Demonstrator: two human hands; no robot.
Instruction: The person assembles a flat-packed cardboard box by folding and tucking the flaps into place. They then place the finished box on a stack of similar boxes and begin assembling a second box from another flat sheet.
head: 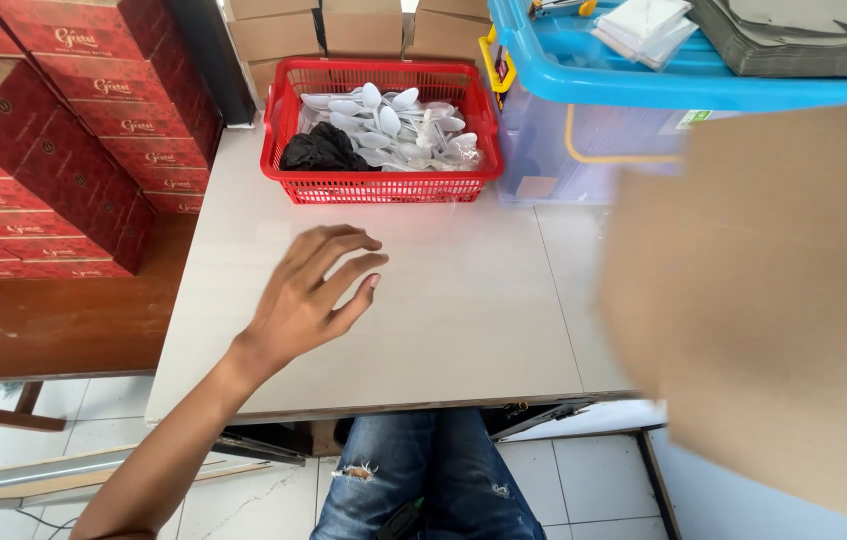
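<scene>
While the left hand (311, 292) hovers open over the pale, smooth tabletop (463, 300), its fingers loosely spread and holding nothing, a large flat sheet of plain brown cardboard (773, 320) fills the right side of the view, blurred and close to the camera. The right hand is hidden behind that sheet, so its grip cannot be told. Beyond the left hand, at the table's far edge, stands a red plastic lattice basket (380, 187) holding white plastic spoons (388, 125) and a crumpled black bag (321, 150); just beside it sits a clear storage tub with a blue lid (593, 95). Dark red gift boxes (53, 140) are stacked to the left. The likely trouble is the cardboard: it overhangs the table's near edge, and if swung blind it could knock the tub or basket, or slip to the tiled floor (593, 480).
</scene>
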